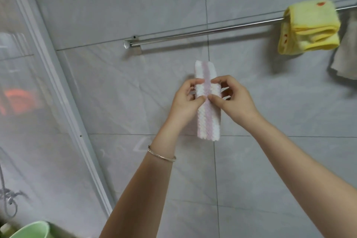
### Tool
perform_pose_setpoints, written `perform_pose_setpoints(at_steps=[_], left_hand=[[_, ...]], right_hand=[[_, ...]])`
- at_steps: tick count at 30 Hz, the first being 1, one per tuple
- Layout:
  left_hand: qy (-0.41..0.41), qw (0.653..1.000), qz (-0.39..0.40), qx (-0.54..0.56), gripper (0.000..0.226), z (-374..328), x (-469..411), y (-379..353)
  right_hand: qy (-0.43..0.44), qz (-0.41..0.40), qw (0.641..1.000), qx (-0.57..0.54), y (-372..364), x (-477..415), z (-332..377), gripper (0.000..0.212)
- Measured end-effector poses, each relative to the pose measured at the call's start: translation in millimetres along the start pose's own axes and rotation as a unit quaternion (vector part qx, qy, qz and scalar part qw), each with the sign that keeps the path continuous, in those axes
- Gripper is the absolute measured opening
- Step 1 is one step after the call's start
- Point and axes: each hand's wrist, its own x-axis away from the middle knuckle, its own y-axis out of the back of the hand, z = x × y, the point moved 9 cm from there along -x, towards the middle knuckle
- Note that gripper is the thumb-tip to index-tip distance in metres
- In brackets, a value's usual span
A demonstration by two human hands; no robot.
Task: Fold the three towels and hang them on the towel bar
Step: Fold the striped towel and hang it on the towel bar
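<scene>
Your left hand (186, 100) and right hand (231, 98) both grasp a striped towel (208, 120), folded into a narrow upright strip and held in the air in front of the tiled wall (135, 6). The towel is white with a pink band running down its middle and faint yellow beside it. Your two thumbs meet on the pink band about midway along the strip, while your curled fingers pinch the left and right edges; the strip's upper end stands above your hands and its lower end hangs below them. A bangle (161, 154) circles your left wrist.

The bar (202, 32) runs across the wall above the towel, rising toward the right, with its bracket (131, 42) at the left end; the striped towel is below it and apart from it. A folded yellow towel (309, 27) with small orange marks is draped over the bar near the right edge. Just to its right and lower, a grey towel (345, 52) hangs, cut off by the frame so its support cannot be told. At the left stands a frosted panel (29, 102), and a green basin (32, 230) shows at the lower left corner.
</scene>
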Motion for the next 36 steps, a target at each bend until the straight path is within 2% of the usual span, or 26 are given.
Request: perform_pose_setpoints(at_steps=[8,16,23,27,31,36], left_hand=[[-0.08,0.996,0.03,0.034,0.042,-22.4,-45.0,-2.9],[-0.163,0.984,0.026,0.071,0.046,-52.3,-84.7,-10.1],[-0.234,0.969,0.026,0.07,0.037,-79.7,-115.1,-29.3],[-0.306,0.951,0.026,0.046,0.036,-106.8,-122.7,-38.9],[-0.314,0.946,0.066,0.043,0.04,-123.5,-137.7,-58.1],[-0.326,0.939,0.085,-0.069,0.05,-125.7,-152.5,-86.4]], right_hand=[[0.068,-0.059,0.995,0.043,17.0,-34.3,24.1,0.03],[0.123,-0.111,0.983,0.084,36.1,-60.1,56.8,0.029],[0.153,-0.165,0.96,0.169,68.0,-86.0,83.3,0.028],[0.185,-0.202,0.935,0.226,88.0,-90.3,106.0,0.028],[0.215,-0.221,0.911,0.274,103.5,-92.5,117.9,0.031],[0.161,-0.192,0.905,0.343,117.0,-112.8,94.4,0.049]])
